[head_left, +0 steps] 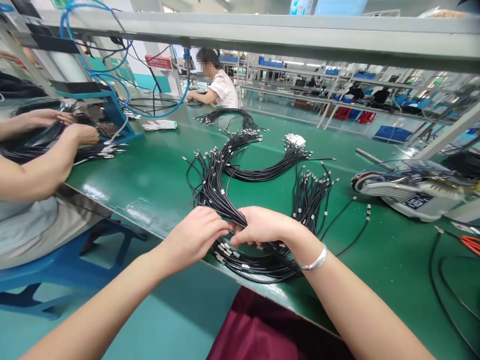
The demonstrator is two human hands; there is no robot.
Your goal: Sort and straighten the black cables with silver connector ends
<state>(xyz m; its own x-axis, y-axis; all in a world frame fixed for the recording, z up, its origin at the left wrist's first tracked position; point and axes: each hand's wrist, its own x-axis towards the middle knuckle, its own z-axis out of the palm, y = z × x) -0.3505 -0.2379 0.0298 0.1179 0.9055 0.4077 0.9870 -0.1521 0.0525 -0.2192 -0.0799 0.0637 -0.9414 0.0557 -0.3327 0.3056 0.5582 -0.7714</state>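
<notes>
A thick bundle of black cables (221, 192) with small metal connector ends curves across the near part of the bench. My right hand (264, 225), with a silver bracelet at the wrist, is closed round this bundle. Just left of it, my left hand (197, 232) has its fingers bent and pressed together, touching the bundle's side; whatever they pinch is hidden. Under both hands another curved cable bundle (258, 267) lies along the bench edge, its metal ends partly covered. More cables (309, 200) spread out beyond my right wrist.
The green bench (390, 260) carries another curved cable bundle (262, 175) behind my hands. At right stands a white machine (416, 192) near orange-handled pliers (470, 243). A co-worker's hands (80, 132) handle cables at left. White gloves (160, 125) lie farther back. A shelf beam (262, 32) crosses overhead.
</notes>
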